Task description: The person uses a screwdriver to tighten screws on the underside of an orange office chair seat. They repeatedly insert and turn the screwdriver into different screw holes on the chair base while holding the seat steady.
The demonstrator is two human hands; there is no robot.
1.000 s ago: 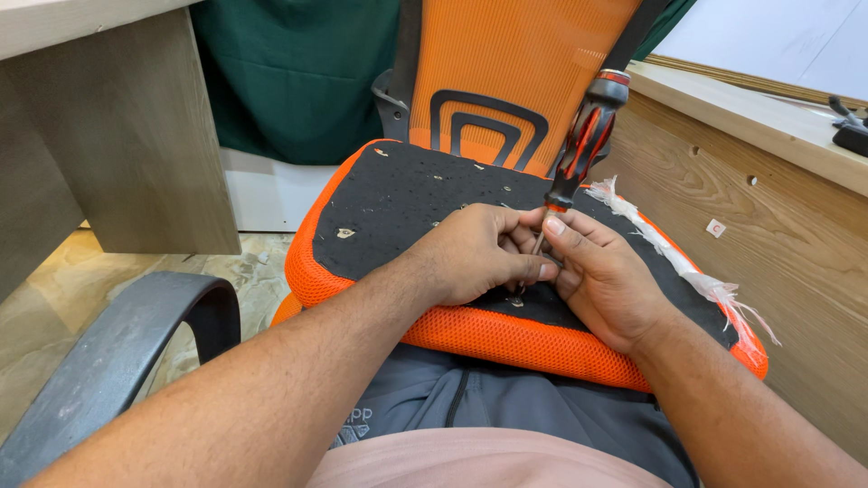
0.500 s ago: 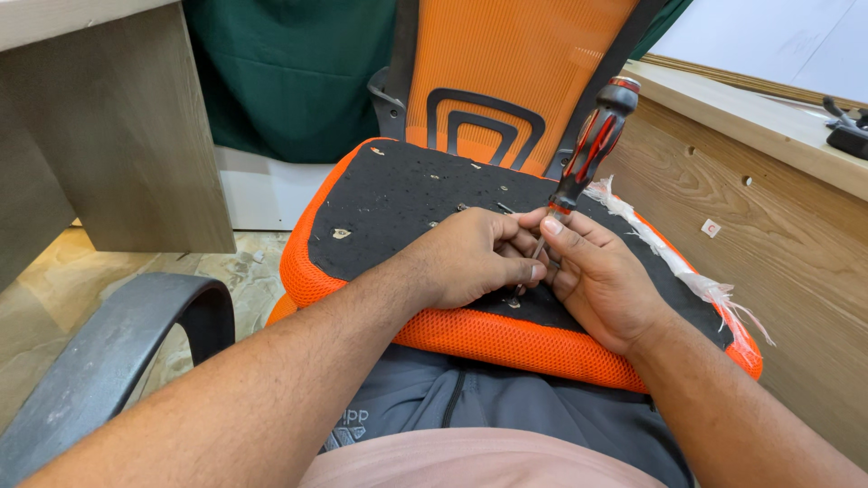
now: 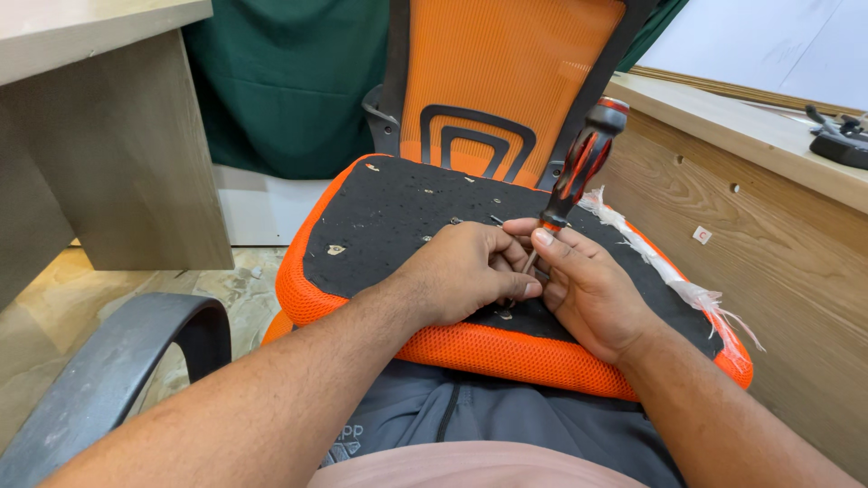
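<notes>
Now the screwdriver (image 3: 579,172) stands a little steeper than it did half a second ago, its red-and-black handle tipped up and away toward the orange chair back (image 3: 506,81), while the tip stays down at the same spot on the black underside of the seat pad (image 3: 398,212). I read that as a small turn or reseat at one fastener, not a move to a new one. My right hand (image 3: 588,289) wraps the shaft low down, thumb pressed just under the handle, so it is closed on the tool. My left hand (image 3: 466,271) has hardly shifted: its fingers curl tight around the tip, pinching something I cannot make out. The pad lies across my lap, orange mesh edge toward me, frayed white fabric (image 3: 669,271) trailing along its right side. A grey armrest (image 3: 117,370) sits at lower left.
</notes>
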